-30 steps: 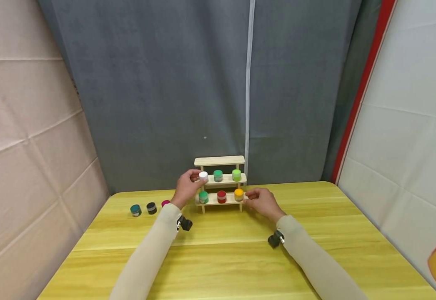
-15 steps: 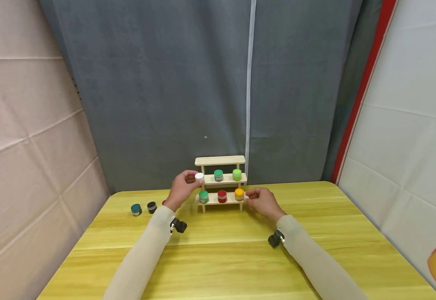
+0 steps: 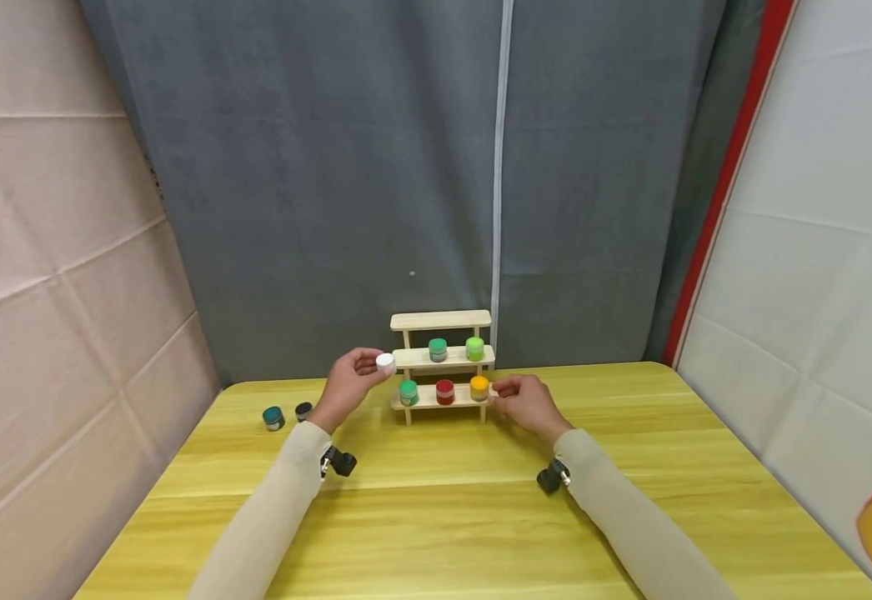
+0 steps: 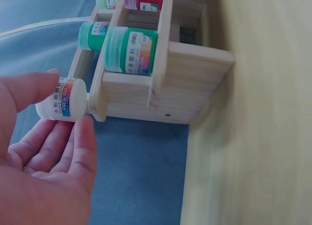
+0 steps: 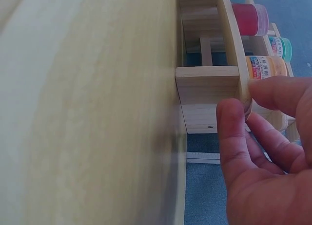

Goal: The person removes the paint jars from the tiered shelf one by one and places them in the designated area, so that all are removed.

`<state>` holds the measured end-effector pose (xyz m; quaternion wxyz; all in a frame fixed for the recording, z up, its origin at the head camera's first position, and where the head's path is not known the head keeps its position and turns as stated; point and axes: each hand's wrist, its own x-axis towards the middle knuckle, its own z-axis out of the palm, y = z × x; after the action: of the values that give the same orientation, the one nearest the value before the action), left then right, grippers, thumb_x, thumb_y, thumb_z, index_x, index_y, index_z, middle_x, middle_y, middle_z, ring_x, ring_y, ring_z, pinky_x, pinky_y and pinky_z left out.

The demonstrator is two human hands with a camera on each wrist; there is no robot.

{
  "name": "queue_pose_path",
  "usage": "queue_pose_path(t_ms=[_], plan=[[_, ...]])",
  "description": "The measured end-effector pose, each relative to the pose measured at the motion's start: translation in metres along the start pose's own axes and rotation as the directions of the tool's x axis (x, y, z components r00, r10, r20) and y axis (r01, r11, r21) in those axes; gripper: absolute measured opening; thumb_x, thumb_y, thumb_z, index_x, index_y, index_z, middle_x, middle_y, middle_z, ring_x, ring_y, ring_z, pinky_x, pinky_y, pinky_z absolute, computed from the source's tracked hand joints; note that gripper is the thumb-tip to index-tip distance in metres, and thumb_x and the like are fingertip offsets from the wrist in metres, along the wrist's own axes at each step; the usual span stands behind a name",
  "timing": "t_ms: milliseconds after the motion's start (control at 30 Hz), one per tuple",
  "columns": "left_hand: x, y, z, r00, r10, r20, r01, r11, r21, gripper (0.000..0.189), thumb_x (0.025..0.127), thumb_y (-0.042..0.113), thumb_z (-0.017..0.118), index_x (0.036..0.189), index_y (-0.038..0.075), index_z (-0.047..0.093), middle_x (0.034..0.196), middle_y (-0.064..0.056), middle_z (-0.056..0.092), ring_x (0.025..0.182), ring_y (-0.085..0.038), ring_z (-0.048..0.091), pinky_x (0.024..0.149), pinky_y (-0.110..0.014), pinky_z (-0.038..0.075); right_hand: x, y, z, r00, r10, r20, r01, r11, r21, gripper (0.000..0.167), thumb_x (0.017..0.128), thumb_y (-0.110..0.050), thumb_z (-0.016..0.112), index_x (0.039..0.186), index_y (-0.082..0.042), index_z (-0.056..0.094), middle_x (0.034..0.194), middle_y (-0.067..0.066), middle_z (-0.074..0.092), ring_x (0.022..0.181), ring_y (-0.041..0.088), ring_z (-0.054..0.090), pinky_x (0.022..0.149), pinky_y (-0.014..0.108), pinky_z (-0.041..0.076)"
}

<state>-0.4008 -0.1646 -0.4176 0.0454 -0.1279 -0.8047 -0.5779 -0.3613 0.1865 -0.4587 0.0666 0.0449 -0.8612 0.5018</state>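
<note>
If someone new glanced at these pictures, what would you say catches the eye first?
Probably the small wooden rack at the far edge of the yellow table, dotted with bright paint pots. Next, the white pot pinched in the left hand just left of the rack, while the right hand grips its lower right end.

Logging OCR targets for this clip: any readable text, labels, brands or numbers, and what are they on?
Nothing reads clearly.
White jar pinched in the left hand: colourful printed label, text too small.
Green jar on the wooden rack: label with a short dark mark, blurred.
Orange jar by the right hand: barcode and fine print, illegible.
</note>
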Motion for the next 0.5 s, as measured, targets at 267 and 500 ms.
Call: queue_pose_path(t_ms=[267,500], plan=[[-0.011,-0.010,-0.012,1.000,-0.015,0.021,0.015,1.000,0.014,0.053,0.098,0.029,0.079,0.143,0.010,0.060,0.137,-0.013,0.066,0.129,-0.032,0.065,0.108,-0.047,0.056,0.000,0.001,-0.002,1.000,0.006,0.005,-0.006,1.000,0.007,0.030,0.091,-0.016,0.082,0.115,-0.001,0.076,0.106,0.015,0.077,0.086,0.019,0.071,0.070,0.027,0.060],[-0.023,-0.018,-0.024,0.999,-0.028,0.022,0.027,0.998,0.063,0.055,0.096,0.036,0.081,0.143,0.014,0.062,0.139,-0.011,0.066,0.131,-0.031,0.064,0.106,-0.048,0.056,0.002,0.001,-0.003,1.000,0.006,0.001,-0.006,1.000,0.003,0.030,0.091,-0.017,0.083,0.116,-0.001,0.077,0.107,0.014,0.077,0.087,0.019,0.071,0.071,0.027,0.060]])
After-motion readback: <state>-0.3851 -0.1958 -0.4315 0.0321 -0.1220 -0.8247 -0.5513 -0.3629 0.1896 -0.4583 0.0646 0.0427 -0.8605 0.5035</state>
